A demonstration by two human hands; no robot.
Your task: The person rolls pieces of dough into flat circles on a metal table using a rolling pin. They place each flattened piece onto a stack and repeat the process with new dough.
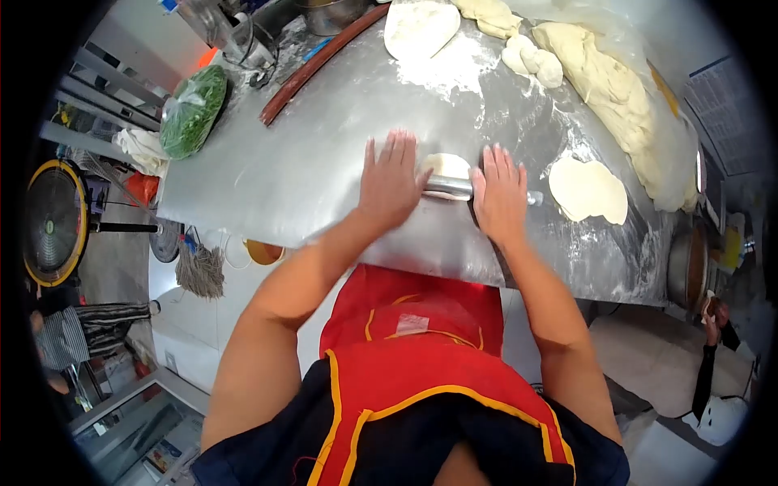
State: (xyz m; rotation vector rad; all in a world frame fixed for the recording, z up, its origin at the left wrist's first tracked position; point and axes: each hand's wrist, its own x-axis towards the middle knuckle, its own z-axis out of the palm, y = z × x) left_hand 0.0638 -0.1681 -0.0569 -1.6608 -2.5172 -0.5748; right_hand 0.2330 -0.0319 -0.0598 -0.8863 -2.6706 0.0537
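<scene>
Beneath both palms lies a metal rolling pin (450, 187), its bare middle crossing a small flat piece of dough (447, 166) on the steel table. My left hand (391, 180) rests over the pin's left part, fingers stretched forward. Over the right part is my right hand (500, 193), also with fingers extended, and the pin's end shows just beyond it. The pin's left end is hidden under my left hand. To the right of my right hand lies a wider, irregular sheet of rolled dough (588, 190), apart from it.
Beyond my hands are another flat dough sheet (421, 29), scattered flour and small dough lumps (532, 61). A large dough mass (604, 93) lies partly under plastic at right. A long reddish-brown stick (324, 63) and bagged greens (193, 112) sit on the left.
</scene>
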